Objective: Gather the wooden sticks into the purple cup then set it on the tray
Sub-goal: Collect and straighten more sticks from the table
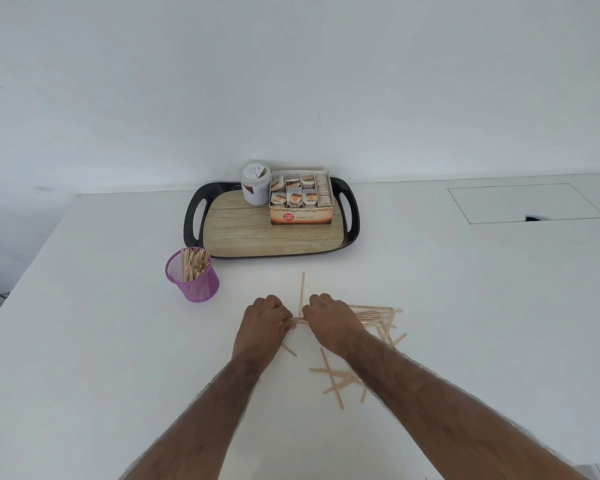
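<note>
A purple mesh cup [196,280] stands upright on the white table, left of my hands, with several wooden sticks inside. My left hand [265,323] and my right hand [329,323] both grip one horizontal bundle of sticks [371,311] that lies low on the table; its right end sticks out past my right hand. Loose sticks [336,379] lie scattered below and right of my right wrist. One stick [302,289] points away between my hands. The black-rimmed tray [192,216] with a wood-look floor sits behind the cup.
On the tray's back stand a white lidded jar [255,185] and an open box of tea sachets [302,202]. A rectangular hatch [523,202] is set in the table at the far right. The table's left edge runs diagonally near the cup.
</note>
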A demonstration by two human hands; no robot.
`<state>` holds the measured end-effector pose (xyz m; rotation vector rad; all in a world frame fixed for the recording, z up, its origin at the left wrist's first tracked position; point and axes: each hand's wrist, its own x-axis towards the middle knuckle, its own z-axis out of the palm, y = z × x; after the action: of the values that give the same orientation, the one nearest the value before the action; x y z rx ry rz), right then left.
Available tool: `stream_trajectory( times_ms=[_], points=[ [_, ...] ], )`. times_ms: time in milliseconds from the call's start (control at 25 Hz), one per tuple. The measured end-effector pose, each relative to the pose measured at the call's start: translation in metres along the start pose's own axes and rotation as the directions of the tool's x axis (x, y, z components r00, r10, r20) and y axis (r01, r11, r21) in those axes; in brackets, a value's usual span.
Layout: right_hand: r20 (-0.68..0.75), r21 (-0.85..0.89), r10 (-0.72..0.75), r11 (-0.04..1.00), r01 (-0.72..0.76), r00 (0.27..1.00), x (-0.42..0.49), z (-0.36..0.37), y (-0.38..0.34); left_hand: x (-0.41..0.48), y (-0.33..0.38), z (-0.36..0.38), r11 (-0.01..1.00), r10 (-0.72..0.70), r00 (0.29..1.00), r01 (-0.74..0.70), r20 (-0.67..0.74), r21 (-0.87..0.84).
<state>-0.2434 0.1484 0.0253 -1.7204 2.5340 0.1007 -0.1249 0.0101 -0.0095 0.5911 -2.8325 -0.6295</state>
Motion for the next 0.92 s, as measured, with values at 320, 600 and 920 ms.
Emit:
stream_trajectory(
  times_ms=[320, 600, 920],
  points=[
    [-0.043, 0.042, 0.017, 0.999, -0.015, 0.999, -0.001, 0.004, -0.002, 0.005, 0.002, -0.007, 0.986, 0.112, 0.992, -0.118, 0.057, 0.114],
    [-0.126, 0.095, 0.037, 0.995, -0.025, 0.991, -0.001, 0.011, -0.002, 0.007, 0.005, -0.019, 0.989, 0.145, 0.989, -0.145, -0.017, 0.023],
    [-0.184, 0.228, 0.162, 0.967, -0.118, 0.969, 0.008, -0.001, 0.011, 0.015, 0.019, -0.029, 0.984, 0.169, 0.984, -0.171, -0.052, -0.048]
  ],
)
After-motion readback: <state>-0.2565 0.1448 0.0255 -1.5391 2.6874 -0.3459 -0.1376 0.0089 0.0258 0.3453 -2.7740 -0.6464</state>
